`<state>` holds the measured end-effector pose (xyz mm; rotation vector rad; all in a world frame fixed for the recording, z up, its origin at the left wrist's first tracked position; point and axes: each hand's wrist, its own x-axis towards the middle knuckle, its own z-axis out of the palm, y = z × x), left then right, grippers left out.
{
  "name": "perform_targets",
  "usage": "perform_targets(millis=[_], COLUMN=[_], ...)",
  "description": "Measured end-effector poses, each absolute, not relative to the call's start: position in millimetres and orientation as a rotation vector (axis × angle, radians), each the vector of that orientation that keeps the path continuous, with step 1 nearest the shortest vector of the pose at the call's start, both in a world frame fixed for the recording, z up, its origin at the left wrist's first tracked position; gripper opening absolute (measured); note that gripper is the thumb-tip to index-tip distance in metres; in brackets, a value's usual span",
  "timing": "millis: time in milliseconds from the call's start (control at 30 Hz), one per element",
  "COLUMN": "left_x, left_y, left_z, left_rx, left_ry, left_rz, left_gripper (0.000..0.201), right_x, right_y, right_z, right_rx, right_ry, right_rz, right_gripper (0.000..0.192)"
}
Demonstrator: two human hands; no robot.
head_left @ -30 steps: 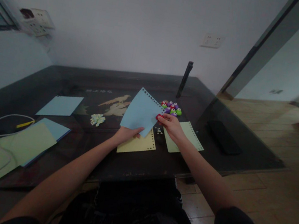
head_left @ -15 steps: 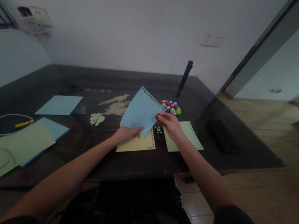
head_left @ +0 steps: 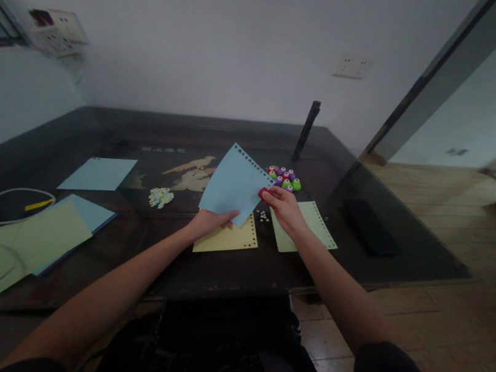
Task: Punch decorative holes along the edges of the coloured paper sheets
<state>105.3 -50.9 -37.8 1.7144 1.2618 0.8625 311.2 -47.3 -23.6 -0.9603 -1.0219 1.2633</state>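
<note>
My left hand (head_left: 212, 222) pinches the lower edge of a blue sheet of paper (head_left: 234, 185), which is lifted and tilted above the table. A row of punched holes runs along its upper right edge. At that edge's lower right end, my right hand (head_left: 286, 209) is closed on a small red hole punch (head_left: 265, 194). The punch is against the paper's corner; its jaw is too small to make out. Beneath the blue sheet lies a yellow sheet (head_left: 225, 243), also with holes along an edge. Small punched bits of paper (head_left: 263, 216) lie just below the punch.
Several red, purple and green punches (head_left: 284, 178) cluster behind my right hand. A pale green sheet (head_left: 312, 223), a black case (head_left: 370, 227) and an upright black rod (head_left: 306, 130) are right. Left are paper bits (head_left: 161, 198), a blue sheet (head_left: 103, 174), stacked paper (head_left: 55, 229) and a white cable (head_left: 5, 192).
Almost nothing differs. Both hands, the blue sheet and the red hole punch stay in practically the same place.
</note>
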Motion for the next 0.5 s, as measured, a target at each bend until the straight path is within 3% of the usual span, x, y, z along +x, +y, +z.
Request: perform_targets(millis=[167,500], left_x=[107.4,106.6], left_y=[-52.3,-49.7], left_z=[-35.4,-42.3], left_rx=[1.670,1.697], left_ry=[1.276,1.281], left_rz=[0.919,0.877], left_gripper=[0.017,0.022], right_x=[312.0,314.9], right_y=[-48.7,-42.7], right_z=[-21.5,-29.9], right_rx=[-0.934,-0.955], right_ry=[-1.001,-1.017], right_rz=[1.296,1.273], right_gripper=[0.029,0.032])
